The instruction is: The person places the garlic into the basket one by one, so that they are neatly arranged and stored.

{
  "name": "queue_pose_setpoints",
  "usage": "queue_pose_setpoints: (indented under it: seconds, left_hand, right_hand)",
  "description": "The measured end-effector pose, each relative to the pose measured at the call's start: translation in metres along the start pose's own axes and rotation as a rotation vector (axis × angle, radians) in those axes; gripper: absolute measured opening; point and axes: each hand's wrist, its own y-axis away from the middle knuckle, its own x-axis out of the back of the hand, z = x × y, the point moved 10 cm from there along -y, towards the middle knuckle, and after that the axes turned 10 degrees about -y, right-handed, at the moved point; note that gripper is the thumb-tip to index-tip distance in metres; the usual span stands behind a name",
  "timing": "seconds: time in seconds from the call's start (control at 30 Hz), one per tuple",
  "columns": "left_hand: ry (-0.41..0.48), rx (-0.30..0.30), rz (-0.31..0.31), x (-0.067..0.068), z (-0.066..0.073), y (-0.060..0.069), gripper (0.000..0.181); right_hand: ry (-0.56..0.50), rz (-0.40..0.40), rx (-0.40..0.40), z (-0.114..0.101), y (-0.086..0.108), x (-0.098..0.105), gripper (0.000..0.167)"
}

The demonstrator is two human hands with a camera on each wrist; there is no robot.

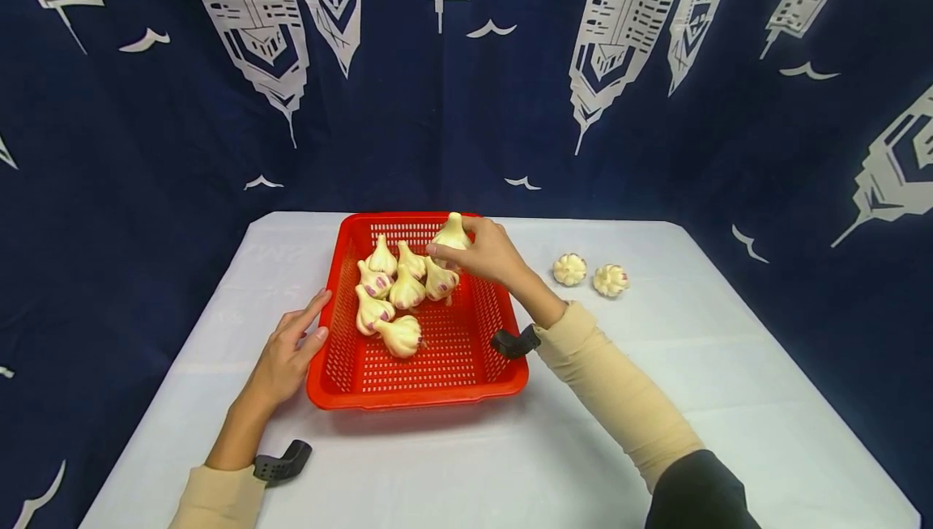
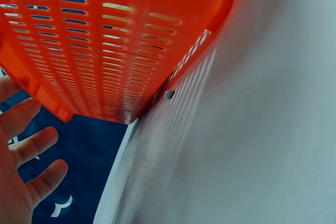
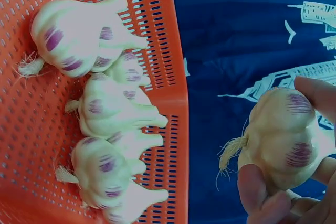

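My right hand (image 1: 490, 252) grips a garlic bulb (image 1: 452, 233) over the far right part of a red basket (image 1: 417, 401). In the right wrist view the held garlic bulb (image 3: 281, 137) shows purple streaks and a tuft of roots, with fingers and thumb curled round it. Several more garlic bulbs (image 1: 406, 290) lie grouped in the basket's left and far part. My left hand (image 1: 287, 355) touches the basket's left rim with its fingers fairly straight. From the left wrist view, the fingers (image 2: 39, 145) are spread beside the perforated basket wall (image 2: 105, 40).
Two garlic bulbs (image 1: 570, 270) sit on the white table (image 1: 700, 367) to the right of the basket. A dark blue cloth (image 1: 437, 108) with white building prints hangs behind the table. Each wrist wears a black device (image 1: 284, 462).
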Motion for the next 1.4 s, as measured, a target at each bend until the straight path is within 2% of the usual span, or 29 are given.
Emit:
queue_pose_setpoints:
  seconds: [0.23, 0.47, 0.63, 0.83, 0.9, 1.0, 1.13, 1.27, 1.4]
  left_hand:
    - [-0.004, -0.003, 0.011, 0.001, 0.002, -0.001, 0.052]
    - [-0.01, 0.015, -0.003, 0.0, 0.0, 0.0, 0.052]
    - [-0.008, 0.013, 0.002, -0.001, -0.001, 0.001, 0.052]
    - [-0.002, 0.015, -0.002, -0.001, -0.001, 0.001, 0.052]
    - [-0.003, 0.017, -0.005, -0.001, -0.001, 0.001, 0.052]
    - [-0.005, 0.024, -0.009, -0.001, -0.002, 0.001, 0.052]
    - [-0.007, 0.026, -0.011, -0.002, -0.002, 0.002, 0.052]
    - [-0.01, 0.023, -0.012, -0.002, -0.002, 0.001, 0.052]
    - [-0.016, 0.02, -0.011, -0.002, -0.002, 0.001, 0.052]
  right_hand:
    - [0.048, 0.021, -0.017, 0.005, -0.004, -0.003, 0.03]
    - [0.036, 0.027, -0.047, 0.011, -0.007, -0.007, 0.027]
    - [-0.004, -0.019, -0.08, 0.016, -0.007, -0.018, 0.026]
    - [-0.055, -0.1, -0.145, 0.023, -0.008, -0.033, 0.04]
    - [-0.072, -0.112, -0.145, 0.023, -0.008, -0.038, 0.036]
    - [-0.037, -0.119, -0.116, 0.021, -0.009, -0.043, 0.017]
    - [0.043, -0.155, -0.076, 0.021, -0.009, -0.052, 0.025]
    - [0.043, -0.215, -0.119, 0.032, -0.004, -0.064, 0.014]
    - [0.082, -0.219, -0.145, 0.04, 0.001, -0.067, 0.023]
